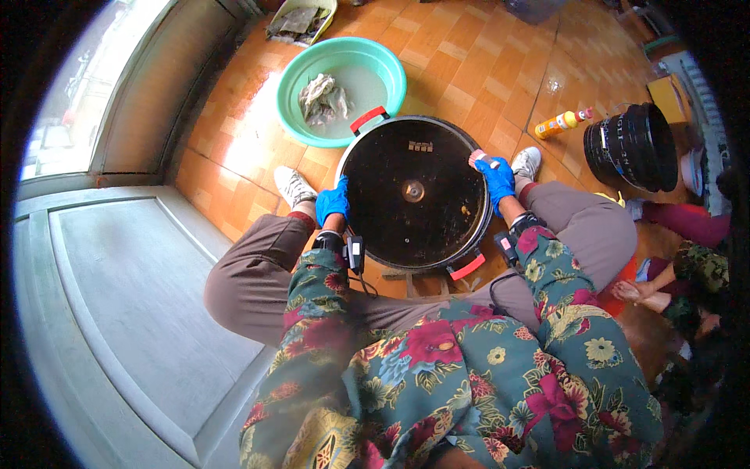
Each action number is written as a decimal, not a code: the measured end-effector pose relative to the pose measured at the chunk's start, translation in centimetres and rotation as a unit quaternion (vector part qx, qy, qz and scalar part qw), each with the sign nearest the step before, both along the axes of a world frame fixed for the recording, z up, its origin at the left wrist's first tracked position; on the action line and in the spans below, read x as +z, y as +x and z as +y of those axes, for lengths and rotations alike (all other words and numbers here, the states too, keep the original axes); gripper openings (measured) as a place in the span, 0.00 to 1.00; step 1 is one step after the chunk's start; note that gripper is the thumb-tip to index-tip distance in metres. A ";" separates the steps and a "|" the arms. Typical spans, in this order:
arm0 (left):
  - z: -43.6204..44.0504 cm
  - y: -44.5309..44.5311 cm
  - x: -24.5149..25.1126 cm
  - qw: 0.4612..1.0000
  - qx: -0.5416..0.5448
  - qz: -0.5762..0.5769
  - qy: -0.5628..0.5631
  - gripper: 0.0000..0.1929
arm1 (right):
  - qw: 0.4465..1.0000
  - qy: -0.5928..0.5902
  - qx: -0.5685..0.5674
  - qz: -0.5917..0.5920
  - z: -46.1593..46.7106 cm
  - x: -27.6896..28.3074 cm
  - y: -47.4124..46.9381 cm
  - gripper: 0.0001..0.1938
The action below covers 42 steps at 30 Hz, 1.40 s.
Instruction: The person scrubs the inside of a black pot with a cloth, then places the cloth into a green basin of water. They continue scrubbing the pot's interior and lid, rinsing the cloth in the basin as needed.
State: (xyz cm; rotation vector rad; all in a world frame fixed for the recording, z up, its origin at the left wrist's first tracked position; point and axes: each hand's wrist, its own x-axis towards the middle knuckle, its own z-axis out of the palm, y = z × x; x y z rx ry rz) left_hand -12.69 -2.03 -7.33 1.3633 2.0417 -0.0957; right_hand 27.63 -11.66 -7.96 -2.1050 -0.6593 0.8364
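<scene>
A large round black pan (410,217) with red side handles lies between my legs, its dark face up with a round metal disc at the centre and a brownish spot near the right. My left hand (333,203), in a blue glove, grips the pan's left rim. On the right rim is my right hand (498,182), also blue-gloved, closed around a small brush (481,158) with pinkish bristles. The pan's upper red handle overlaps the edge of a green plastic basin (283,111), which holds cloudy water and a wet, pale cloth (323,99).
A yellow bottle (556,125) with a red cap lies at the right, beside a black bucket (627,146). A pale panelled door (135,281) borders the left. Another person's hands (641,292) show at the lower right. A dustpan-like tray (326,23) stands beyond the basin.
</scene>
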 end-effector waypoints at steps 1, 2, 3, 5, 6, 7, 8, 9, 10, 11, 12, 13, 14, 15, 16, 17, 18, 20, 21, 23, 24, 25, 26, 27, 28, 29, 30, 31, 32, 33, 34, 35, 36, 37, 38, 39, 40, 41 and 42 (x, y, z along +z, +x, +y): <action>-0.1 -0.3 -0.5 1.000 -0.010 -0.001 -0.006 0.42 | 0.998 0.048 0.035 0.026 -0.1 -0.3 0.0 0.20; -0.2 -0.7 -0.9 1.000 0.008 -0.010 -0.001 0.41 | 0.994 0.070 0.060 0.065 -0.2 -0.4 -0.3 0.19; -0.4 -1.0 -1.3 0.999 0.024 -0.020 0.003 0.41 | 0.992 0.061 0.059 0.094 -0.2 -0.2 -0.5 0.18; -0.5 -1.5 -2.0 1.000 -0.008 -0.023 0.010 0.40 | 0.995 0.055 0.068 0.047 0.0 0.6 -1.1 0.19; -0.5 -1.7 -2.2 0.998 -0.054 -0.013 0.016 0.39 | 0.997 0.026 0.070 0.008 0.0 1.1 -1.4 0.18; -0.3 -2.0 -2.2 0.995 -0.099 0.003 0.021 0.39 | 0.997 -0.003 0.066 -0.038 0.1 1.5 -1.7 0.17; -0.6 -2.1 -2.3 0.988 -0.139 -0.010 0.060 0.38 | 0.994 0.062 0.085 0.033 0.1 1.9 -1.9 0.16; -0.5 -2.1 -2.1 0.995 -0.092 -0.024 0.035 0.39 | 0.994 0.049 0.095 0.032 0.3 2.0 -2.1 0.15; -0.6 -2.1 -1.8 0.996 -0.018 -0.080 0.030 0.39 | 0.994 0.039 0.100 0.028 0.3 1.9 -2.3 0.15; -0.6 -2.0 -1.5 0.987 0.084 -0.135 -0.025 0.40 | 0.993 0.032 0.110 0.027 0.4 1.6 -2.4 0.15; -0.6 -2.0 -0.9 0.983 0.105 -0.145 -0.045 0.38 | 0.985 0.092 0.132 0.067 0.4 1.0 -2.5 0.17; -0.5 -1.9 -0.3 0.972 0.123 -0.195 -0.048 0.35 | 0.987 0.098 0.118 0.055 0.6 0.3 -2.5 0.15; -0.9 -1.7 0.4 0.951 0.173 -0.246 -0.067 0.33 | 0.989 0.083 0.115 0.045 0.6 -0.6 -2.6 0.13; -1.4 -1.6 1.2 0.923 0.232 -0.293 -0.092 0.31 | 0.994 0.035 0.095 0.027 0.7 -1.5 -2.6 0.12; -1.6 -1.6 2.1 0.920 0.205 -0.320 -0.092 0.28 | 0.989 0.061 0.124 0.048 0.6 -2.3 -2.7 0.12; -1.9 -1.6 3.0 0.920 0.174 -0.343 -0.074 0.27 | 0.987 0.055 0.135 0.063 0.6 -3.0 -2.8 0.12; -1.9 -1.5 3.8 0.918 0.162 -0.356 -0.068 0.26 | 0.990 0.035 0.125 0.059 0.5 -3.4 -2.9 0.11; -2.2 -1.5 5.3 0.918 0.115 -0.376 -0.044 0.23 | 0.971 0.106 0.106 0.188 0.4 -3.6 -3.2 0.11; -2.0 -1.4 5.9 0.927 0.121 -0.350 -0.065 0.24 | 0.957 0.102 0.078 0.261 0.4 -3.3 -3.5 0.10; -1.7 -1.3 6.7 0.940 0.142 -0.292 -0.108 0.26 | 0.981 0.077 0.090 0.152 0.6 -1.9 -4.2 0.11; -2.0 -1.4 7.1 0.940 0.126 -0.308 -0.078 0.28 | 0.978 0.092 0.065 0.175 1.0 -0.9 -4.4 0.12; -1.9 -1.1 7.2 0.942 0.147 -0.288 -0.085 0.30 | 0.967 0.118 0.051 0.219 1.4 0.2 -4.9 0.14; -2.2 -1.2 7.4 0.954 0.123 -0.260 -0.078 0.30 | 0.978 0.009 0.044 0.204 2.2 1.3 -5.3 0.15; -2.5 -1.3 7.7 0.966 0.110 -0.218 -0.084 0.31 | 0.978 0.017 0.056 0.199 3.0 2.3 -5.8 0.16; -2.6 -1.0 7.8 0.954 0.153 -0.242 -0.090 0.28 | 0.980 0.035 0.057 0.188 4.2 3.3 -6.3 0.17; -2.7 -1.1 8.2 0.955 0.127 -0.261 -0.064 0.28 | 0.982 0.034 0.051 0.176 5.5 4.2 -6.8 0.18; -3.0 -1.0 8.7 0.954 0.104 -0.279 -0.042 0.29 | 0.985 0.051 0.046 0.159 6.9 5.0 -7.3 0.20; -3.2 -0.9 9.4 0.955 0.091 -0.278 -0.037 0.29 | 0.980 0.070 0.041 0.180 8.6 5.8 -7.7 0.20; -3.5 -0.8 10.3 0.957 0.022 -0.288 0.028 0.28 | 0.977 0.115 0.059 0.170 10.2 6.4 -8.1 0.20; -3.7 -0.6 11.4 0.957 -0.036 -0.276 0.083 0.28 | 0.982 0.108 0.051 0.149 12.1 7.2 -8.4 0.20; -4.1 -0.3 12.6 0.966 -0.031 -0.247 0.063 0.27 | 0.980 0.143 0.071 0.117 13.4 7.9 -8.7 0.20; -4.5 0.1 13.9 0.978 -0.027 -0.200 0.052 0.27 | 0.983 0.121 0.096 0.102 15.4 8.7 -8.7 0.20; -5.2 0.3 15.3 0.986 -0.009 -0.168 0.017 0.27 | 0.973 0.132 0.143 0.125 16.4 9.5 -8.9 0.21; -4.7 1.7 15.9 0.973 0.013 -0.223 0.054 0.26 | 0.965 0.198 0.161 0.056 18.0 10.3 -8.7 0.22; -5.8 2.3 17.1 0.972 0.040 -0.227 0.054 0.28 | 0.954 0.226 0.196 0.012 18.8 11.0 -8.8 0.22; -6.3 2.9 17.9 0.975 0.058 -0.209 0.050 0.30 | 0.950 0.227 0.210 -0.040 19.7 11.7 -8.6 0.23; -6.9 3.4 18.7 0.963 0.090 -0.247 0.058 0.29 | 0.944 0.186 0.262 -0.076 20.5 12.4 -8.6 0.22; -7.4 3.8 19.4 0.954 0.124 -0.268 0.046 0.28 | 0.925 0.185 0.318 -0.096 21.0 12.8 -8.5 0.21; -7.9 4.0 19.9 0.947 0.155 -0.278 0.038 0.27 | 0.915 0.159 0.348 -0.128 21.8 13.1 -8.5 0.20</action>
